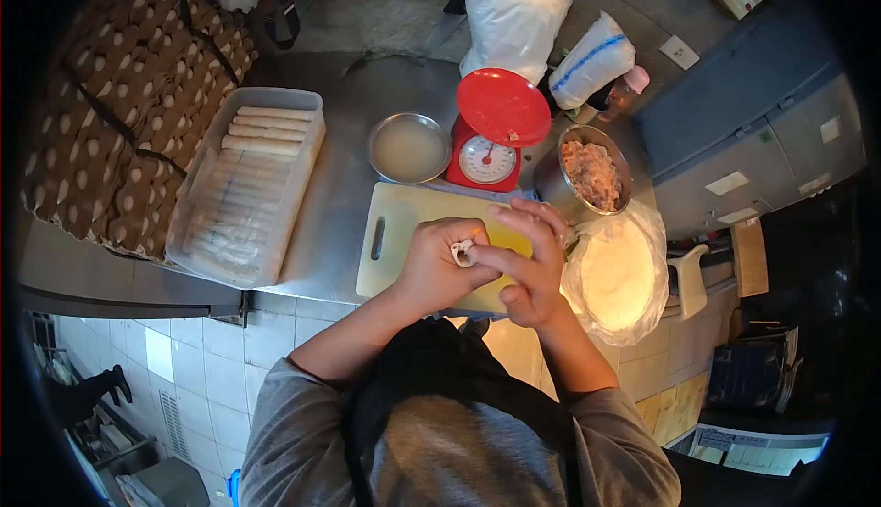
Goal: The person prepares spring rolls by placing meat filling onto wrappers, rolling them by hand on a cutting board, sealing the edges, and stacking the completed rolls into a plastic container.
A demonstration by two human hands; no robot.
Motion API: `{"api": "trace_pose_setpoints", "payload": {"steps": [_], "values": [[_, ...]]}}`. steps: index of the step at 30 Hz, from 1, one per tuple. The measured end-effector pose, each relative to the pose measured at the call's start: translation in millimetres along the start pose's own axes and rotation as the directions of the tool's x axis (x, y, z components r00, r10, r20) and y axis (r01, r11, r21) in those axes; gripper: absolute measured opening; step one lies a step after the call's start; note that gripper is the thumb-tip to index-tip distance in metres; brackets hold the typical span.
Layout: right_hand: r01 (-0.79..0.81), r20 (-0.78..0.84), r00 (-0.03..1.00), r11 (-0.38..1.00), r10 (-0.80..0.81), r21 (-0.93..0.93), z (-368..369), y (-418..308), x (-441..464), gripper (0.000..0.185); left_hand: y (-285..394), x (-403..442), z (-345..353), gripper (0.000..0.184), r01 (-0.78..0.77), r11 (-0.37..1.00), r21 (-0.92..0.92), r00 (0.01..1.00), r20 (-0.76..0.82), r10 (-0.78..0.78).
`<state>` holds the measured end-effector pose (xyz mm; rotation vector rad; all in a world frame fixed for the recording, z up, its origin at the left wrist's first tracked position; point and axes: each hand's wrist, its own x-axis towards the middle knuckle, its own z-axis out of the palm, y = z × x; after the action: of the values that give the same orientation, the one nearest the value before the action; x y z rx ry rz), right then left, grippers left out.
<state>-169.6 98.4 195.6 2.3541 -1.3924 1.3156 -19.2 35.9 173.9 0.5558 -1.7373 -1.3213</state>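
Note:
My left hand [429, 264] is closed in a fist around a roll in a thin pale wrapper [462, 251], and only its ruffled white end shows. My right hand [530, 264] has its fingers apart, and one fingertip touches that end. Both hands are above a pale yellow cutting board [390, 209]. To the right lies a stack of round, pale wrapper sheets [617, 273] in clear plastic. Behind it, a metal pot [548, 172] holds a pinkish minced filling [592, 175]. A metal bowl [410, 147] with cloudy liquid stands beyond the board.
A red kitchen scale [486, 154] stands behind the board. At left, a plastic container [307, 172] holds several pale rolls, partly under clear plastic, beside stacked egg trays [128, 103]. White plastic bags [516, 25] sit at the back, with a grey metal cabinet [743, 131] to the right.

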Motion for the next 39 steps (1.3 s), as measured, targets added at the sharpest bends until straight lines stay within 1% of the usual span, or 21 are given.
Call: {"api": "trace_pose_setpoints", "payload": {"steps": [2,3,4,5,6,7,8,11,14,17,19,20,23,26,29,32,35,36,37,39], "values": [[0.137,0.086,0.989,0.974,-0.124,-0.178,-7.4,-1.2,4.4,0.050,-6.6,-1.7,3.2,0.020,0.005,0.998,-0.069,1.000,0.019,-0.004],[0.207,0.137,0.975,0.943,-0.176,-0.262,-10.7,-1.6,6.1,0.050,-5.5,-1.7,4.1,0.020,0.032,0.996,-0.082,0.999,0.046,-0.028],[0.179,0.107,0.981,0.964,-0.160,-0.199,-11.3,0.9,9.4,0.054,-3.6,-0.5,4.7,0.020,0.057,0.994,-0.094,0.996,0.072,-0.050],[0.057,0.041,0.998,0.998,-0.057,0.007,-9.9,5.6,8.0,0.055,-1.2,1.2,4.7,0.019,0.081,0.991,-0.104,0.993,0.098,-0.070],[-0.057,-0.001,0.998,0.974,0.059,0.220,-7.4,11.4,4.3,0.056,3.6,3.0,4.3,0.019,0.094,0.986,-0.136,0.987,0.141,-0.075],[-0.157,-0.015,0.984,0.891,0.180,0.427,-6.6,15.1,3.7,0.057,9.8,5.2,3.5,0.019,0.110,0.980,-0.167,0.980,0.183,-0.079],[-0.183,0.033,0.981,0.863,0.190,0.472,-9.1,17.3,5.9,0.059,12.8,6.5,2.9,0.019,0.128,0.972,-0.197,0.971,0.224,-0.083],[-0.100,0.137,0.990,0.897,0.044,0.430,-15.3,16.7,13.2,0.064,8.2,8.1,1.1,0.019,0.211,0.946,-0.245,0.927,0.356,-0.115],[0.079,0.176,0.978,0.977,-0.114,0.196,-22.2,12.5,21.5,0.066,12.5,10.9,-1.9,0.020,0.156,0.967,-0.201,0.926,0.371,-0.072],[0.184,0.228,0.955,0.982,-0.190,0.044,-27.9,10.2,29.1,0.066,-2.1,11.7,0.6,0.019,0.098,0.984,-0.146,0.929,0.369,-0.038],[0.035,0.166,0.983,0.964,-0.081,0.262,-23.9,18.3,25.4,0.064,9.9,14.4,1.7,0.019,0.159,0.964,-0.213,0.927,0.369,-0.072],[-0.035,0.145,0.989,0.928,-0.021,0.370,-22.3,20.7,23.9,0.064,14.1,14.9,1.9,0.019,0.190,0.950,-0.246,0.925,0.369,-0.090],[-0.072,0.124,0.992,0.891,0.018,0.449,-19.1,18.6,23.9,0.046,11.8,15.0,-1.9,0.019,0.246,0.939,-0.239,0.910,0.392,-0.139],[-0.004,0.161,0.984,0.903,-0.073,0.430,-17.7,20.6,26.5,0.044,6.2,13.0,0.9,0.020,0.172,0.948,-0.268,0.937,0.341,-0.074],[0.114,0.202,0.964,0.955,-0.173,0.275,-18.1,21.2,27.9,0.040,-3.7,15.8,-1.4,0.016,0.033,0.987,-0.158,0.950,0.312,0.019],[0.086,0.177,0.973,0.946,-0.146,0.312,-20.5,22.9,33.6,0.037,-0.2,18.4,-3.8,0.012,0.105,0.985,-0.137,0.938,0.341,-0.052],[0.032,0.177,0.980,0.951,-0.090,0.307,-13.8,19.3,33.7,0.036,0.4,22.3,-0.2,0.009,-0.037,0.992,-0.122,0.972,0.224,0.064],[0.078,0.200,0.971,0.967,-0.128,0.241,-13.7,21.8,35.5,0.039,-0.4,22.8,-0.4,0.011,0.004,0.987,-0.162,0.970,0.242,0.035],[-0.013,0.174,0.984,0.940,-0.049,0.340,-12.8,24.5,34.7,0.041,1.6,23.0,-0.8,0.013,0.026,0.984,-0.177,0.979,0.204,0.011],[-0.174,0.144,0.983,0.833,0.114,0.526,-8.3,33.0,28.7,0.045,7.7,26.5,-2.1,0.017,0.064,0.976,-0.210,0.991,0.130,-0.037]]}}
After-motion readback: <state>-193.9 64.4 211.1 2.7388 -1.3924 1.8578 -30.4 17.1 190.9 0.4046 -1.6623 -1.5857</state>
